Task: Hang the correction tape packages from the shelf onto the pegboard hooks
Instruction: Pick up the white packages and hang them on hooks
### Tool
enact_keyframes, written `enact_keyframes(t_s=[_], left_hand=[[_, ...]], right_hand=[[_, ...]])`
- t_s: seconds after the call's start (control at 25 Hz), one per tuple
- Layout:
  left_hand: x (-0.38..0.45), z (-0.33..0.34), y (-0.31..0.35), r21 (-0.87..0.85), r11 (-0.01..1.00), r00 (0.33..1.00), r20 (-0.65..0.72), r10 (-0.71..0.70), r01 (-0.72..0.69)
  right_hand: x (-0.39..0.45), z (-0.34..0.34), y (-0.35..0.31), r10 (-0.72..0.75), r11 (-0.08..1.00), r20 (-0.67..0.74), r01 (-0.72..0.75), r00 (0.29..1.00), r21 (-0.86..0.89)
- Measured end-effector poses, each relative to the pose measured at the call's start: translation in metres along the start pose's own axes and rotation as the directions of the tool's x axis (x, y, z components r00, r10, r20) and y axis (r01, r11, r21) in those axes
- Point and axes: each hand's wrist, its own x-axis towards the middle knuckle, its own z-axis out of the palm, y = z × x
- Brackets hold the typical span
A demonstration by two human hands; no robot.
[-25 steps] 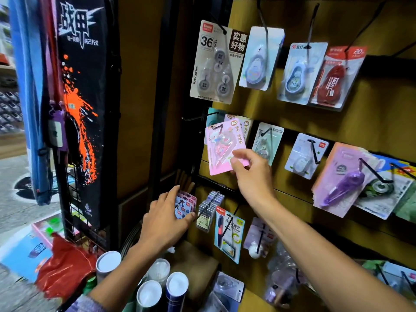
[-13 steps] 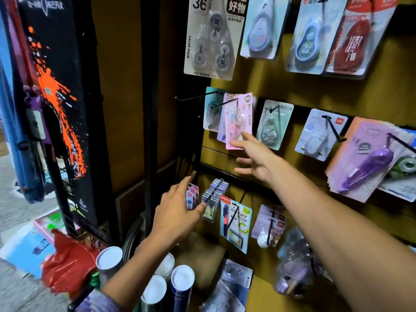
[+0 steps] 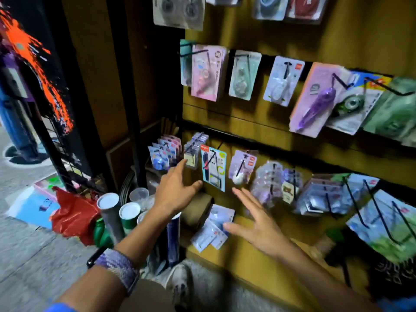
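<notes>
Wooden shelf (image 3: 245, 251), apparently loose packages (image 3: 211, 230)

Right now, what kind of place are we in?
Most likely a stationery shop's display wall. Rows of carded correction tape packages hang on black hooks across a wooden board, with loose packages on the low shelf below.

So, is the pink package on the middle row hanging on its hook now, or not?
Hanging. The pink package sits on a black hook against the pegboard, and neither hand touches it.
</notes>
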Motion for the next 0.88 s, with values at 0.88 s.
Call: enact_keyframes(t_s=[0.88], left_hand=[[0.014, 0.342, -0.227, 0.495, 0.862, 0.782, 0.491, -0.385, 0.113]], right_hand=[[0.123, 0.181, 0.338, 0.476, 0.843, 0.212, -0.374, 0.853, -0.385]])
